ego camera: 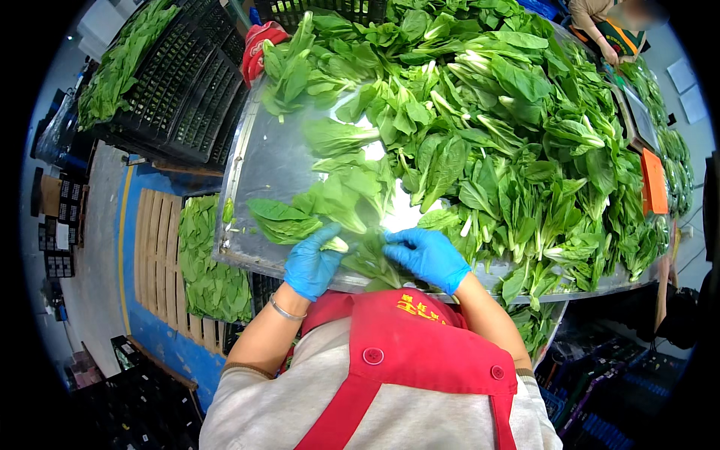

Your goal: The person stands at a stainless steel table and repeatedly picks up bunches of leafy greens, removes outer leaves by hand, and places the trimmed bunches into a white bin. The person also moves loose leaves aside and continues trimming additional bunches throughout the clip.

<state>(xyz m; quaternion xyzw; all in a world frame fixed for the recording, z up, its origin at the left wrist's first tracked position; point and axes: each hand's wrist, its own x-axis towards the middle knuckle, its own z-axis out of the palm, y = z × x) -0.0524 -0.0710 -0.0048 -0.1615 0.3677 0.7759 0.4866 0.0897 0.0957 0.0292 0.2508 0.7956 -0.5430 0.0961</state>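
Both my hands wear blue gloves and are at the near edge of a metal table (270,163). My left hand (315,261) is closed around the pale stem of a leafy green head (284,221), its leaves pointing left. My right hand (427,257) has its fingertips bent at a blurred leafy green (374,259) between the hands; whether they grip it cannot be told. Just beyond lie loose leafy greens (337,199). A large heap of leafy greens (506,112) with white stems covers the table's middle and right.
Stacked black plastic crates (185,107) with greens stand at left. A crate of greens (216,259) rests by a wooden pallet (163,264). A red cloth (261,48) lies at the far left corner, an orange card (653,181) at right. A co-worker (602,31) is at upper right.
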